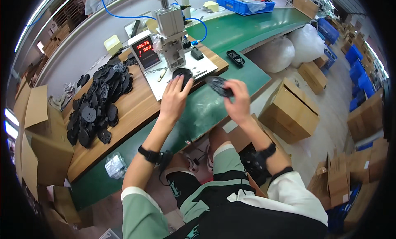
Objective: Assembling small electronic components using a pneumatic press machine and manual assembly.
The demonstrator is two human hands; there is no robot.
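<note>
My left hand [174, 99] reaches to the foot of a metal bench press [169, 26], its fingers and thumb on a black round plastic part [182, 75] lying on the white base plate [156, 90]. My right hand [238, 101] pinches another black round plastic part [218, 86], blurred by motion, above the green bench just right of the base plate. Beside the press stands a box with a red digital display [145, 49]. Left of it spreads a heap of similar black parts [97, 101] on the wood-grain board [138, 111].
A small black case [235, 57] lies on the green bench [208, 111]; a blue crate [245, 6] is behind. Cardboard boxes stand at left [49, 152] and right [288, 111]. White plastic bags [305, 43] are under the far bench. A plastic-wrapped packet [115, 165] lies near the bench's front edge.
</note>
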